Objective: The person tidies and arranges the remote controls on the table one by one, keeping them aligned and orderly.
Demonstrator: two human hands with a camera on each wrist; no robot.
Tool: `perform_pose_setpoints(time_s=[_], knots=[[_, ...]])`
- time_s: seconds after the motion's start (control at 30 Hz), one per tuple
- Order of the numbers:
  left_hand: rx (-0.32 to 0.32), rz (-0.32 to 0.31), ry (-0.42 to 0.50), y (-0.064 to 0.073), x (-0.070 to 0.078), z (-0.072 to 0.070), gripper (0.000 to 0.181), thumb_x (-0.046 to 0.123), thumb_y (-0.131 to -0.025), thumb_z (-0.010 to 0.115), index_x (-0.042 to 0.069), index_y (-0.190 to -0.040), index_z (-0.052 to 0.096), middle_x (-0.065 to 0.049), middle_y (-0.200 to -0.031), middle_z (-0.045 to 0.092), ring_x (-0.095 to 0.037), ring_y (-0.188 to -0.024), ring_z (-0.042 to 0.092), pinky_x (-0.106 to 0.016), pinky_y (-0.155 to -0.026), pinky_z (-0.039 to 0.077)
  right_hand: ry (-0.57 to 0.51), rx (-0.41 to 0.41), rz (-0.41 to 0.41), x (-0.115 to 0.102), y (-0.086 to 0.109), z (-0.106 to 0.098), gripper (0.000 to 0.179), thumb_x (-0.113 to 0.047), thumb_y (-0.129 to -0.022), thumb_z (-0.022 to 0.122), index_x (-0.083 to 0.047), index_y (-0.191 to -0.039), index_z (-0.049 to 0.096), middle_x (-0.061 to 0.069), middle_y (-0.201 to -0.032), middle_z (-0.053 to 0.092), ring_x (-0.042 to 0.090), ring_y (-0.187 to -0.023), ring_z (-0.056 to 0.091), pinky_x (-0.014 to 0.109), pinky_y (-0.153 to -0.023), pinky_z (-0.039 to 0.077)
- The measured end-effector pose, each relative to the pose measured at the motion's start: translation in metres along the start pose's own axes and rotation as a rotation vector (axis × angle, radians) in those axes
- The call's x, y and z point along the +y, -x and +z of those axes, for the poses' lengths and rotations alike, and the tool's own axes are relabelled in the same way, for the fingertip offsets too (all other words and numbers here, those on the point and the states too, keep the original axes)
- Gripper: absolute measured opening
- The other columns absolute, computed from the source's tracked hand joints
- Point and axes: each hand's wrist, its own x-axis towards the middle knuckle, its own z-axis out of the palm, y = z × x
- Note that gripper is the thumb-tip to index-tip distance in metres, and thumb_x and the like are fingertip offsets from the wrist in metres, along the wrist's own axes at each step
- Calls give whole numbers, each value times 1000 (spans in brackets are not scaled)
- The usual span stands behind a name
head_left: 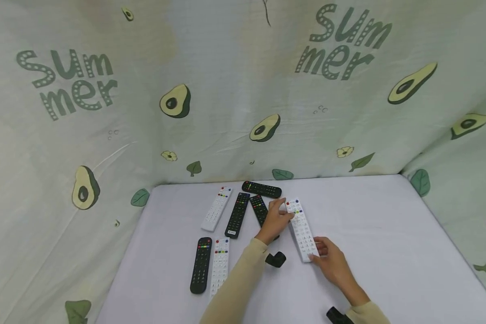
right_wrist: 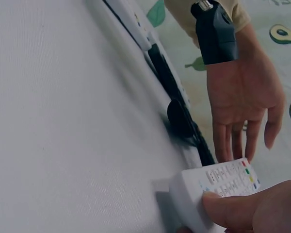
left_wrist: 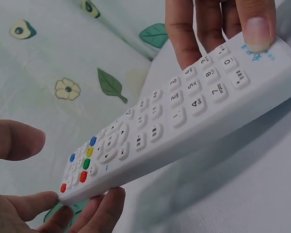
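A white remote control (head_left: 301,230) with coloured and white buttons is held between both hands, raised off the table in the left wrist view. My right hand (head_left: 333,264) pinches its near end, thumb (left_wrist: 258,34) on the top face and fingers beneath. My left hand (head_left: 275,222) is at the far end with the red and blue buttons. In the left wrist view its fingers (left_wrist: 109,211) touch that end from below, while the thumb (left_wrist: 17,140) stands apart from the remote. The right wrist view shows the left fingers fairly straight.
Left of the hands lie black remotes (head_left: 237,215), (head_left: 201,265), (head_left: 262,189) and white remotes (head_left: 217,209), (head_left: 220,263). Another black remote (head_left: 259,209) is partly behind the left hand. A patterned cloth (head_left: 227,90) hangs behind the white table (head_left: 389,252).
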Motion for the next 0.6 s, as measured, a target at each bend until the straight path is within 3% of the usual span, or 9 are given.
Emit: perform_pose_setpoints(time_s=[0.1,0.37,0.6], knots=[[6,3,22,7,-4,-5,61,17,-101,68,8,-158,46,-10,-154,43,-18,-116,60,-31,-90,60,-17,-25,3,-2,5,1,53,1,-90,77,10,-138,56,21,-117,69,32,-105,67,48,-91,58],[-19,30,64,30,-15,-31,52,12,-105,60,6,-156,48,-10,-148,45,-15,-106,64,-28,-86,62,-136,-103,5,-13,24,9,54,3,-87,81,8,-136,58,14,-114,68,23,-101,65,31,-82,61],[45,51,54,45,-29,-54,41,2,-104,59,3,-145,57,-14,-136,52,-16,-100,65,-28,-78,64,-197,-141,8,-26,38,27,58,3,-83,84,3,-137,60,8,-108,67,17,-94,63,25,-74,58]])
